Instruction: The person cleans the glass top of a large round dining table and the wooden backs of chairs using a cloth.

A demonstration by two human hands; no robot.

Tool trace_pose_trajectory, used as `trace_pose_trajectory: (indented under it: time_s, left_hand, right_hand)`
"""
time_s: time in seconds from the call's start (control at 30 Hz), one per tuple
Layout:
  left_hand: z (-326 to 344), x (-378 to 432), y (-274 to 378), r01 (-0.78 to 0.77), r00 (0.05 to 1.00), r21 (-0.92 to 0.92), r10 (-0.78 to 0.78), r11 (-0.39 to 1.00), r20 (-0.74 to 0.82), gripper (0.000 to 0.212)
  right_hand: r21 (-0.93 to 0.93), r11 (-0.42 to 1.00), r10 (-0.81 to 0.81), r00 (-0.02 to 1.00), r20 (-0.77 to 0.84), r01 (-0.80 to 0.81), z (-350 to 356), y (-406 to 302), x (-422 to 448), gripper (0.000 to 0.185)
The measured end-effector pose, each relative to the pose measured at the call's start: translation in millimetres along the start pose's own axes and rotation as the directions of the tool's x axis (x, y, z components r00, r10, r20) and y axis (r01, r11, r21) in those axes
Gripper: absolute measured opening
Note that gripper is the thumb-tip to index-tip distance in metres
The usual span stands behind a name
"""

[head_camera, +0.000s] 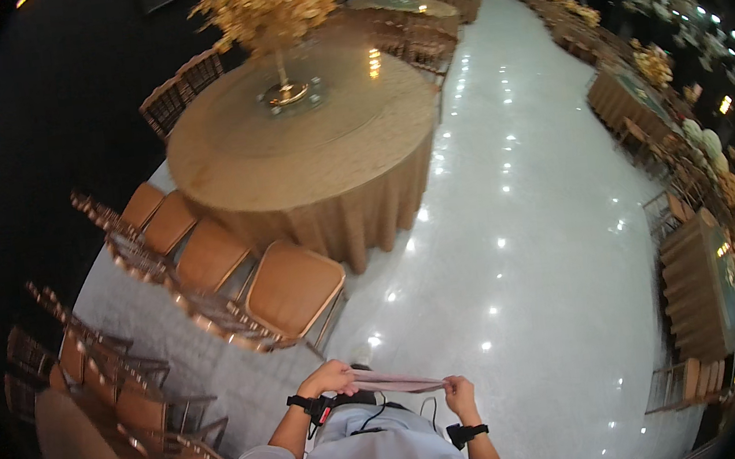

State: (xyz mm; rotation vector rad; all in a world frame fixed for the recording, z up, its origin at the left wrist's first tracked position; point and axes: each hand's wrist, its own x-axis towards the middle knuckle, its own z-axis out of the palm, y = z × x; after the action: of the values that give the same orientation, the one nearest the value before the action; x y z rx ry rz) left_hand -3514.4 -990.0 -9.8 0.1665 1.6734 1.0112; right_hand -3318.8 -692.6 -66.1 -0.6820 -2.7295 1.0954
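A pale pink cloth [398, 380] is stretched between my two hands, in front of my waist and above the glossy floor. My left hand [332, 377] grips one end of it, and my right hand [460, 393] pinches the other end. The cloth hangs in a narrow, folded band. Each wrist wears a black strap with a small device, and thin black cables run near my shirt. Nearest to my left hand is a chair [295, 288] with a tan seat.
Ahead stands a round table [256, 180] with a gold tablecloth, glass turntable and golden floral centrepiece [273, 6]. Chairs line its left side. More chairs [139, 411] and another table [84, 456] are at lower left. A shiny white aisle [538, 213] runs ahead, with draped tables [694, 284] along its right.
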Motion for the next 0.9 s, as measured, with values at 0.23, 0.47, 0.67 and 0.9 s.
trace_pose_trajectory:
  time_s: [0.23, 0.47, 0.67, 0.9]
  left_hand:
    - [-22.2, 84.8, 110.9, -0.015, 0.996, 0.063, 0.009, 0.998, 0.087, 0.029]
    - [-30.3, 222.0, 218.2, -0.264, 0.917, 0.240, 0.167, 0.934, 0.363, 0.030]
    - [-29.7, 271.5, 316.4, -0.284, 0.884, 0.215, 0.168, 0.934, 0.437, 0.030]
    - [-59.3, 281.8, 306.8, -0.250, 0.909, 0.043, 0.219, 0.967, 0.355, 0.026]
  right_hand:
    - [0.098, 0.978, 0.198, 0.968, -0.157, -0.184, 9.7, 35.3, 56.8, 0.018]
    - [0.078, 0.929, 0.359, 0.833, -0.421, -0.362, -49.3, 56.4, 127.3, 0.013]
    - [0.035, 0.918, 0.360, 0.796, -0.487, -0.394, -103.4, 58.4, 191.1, 0.012]
    - [0.009, 0.946, 0.292, 0.837, -0.463, -0.325, -123.1, 47.4, 282.6, 0.013]
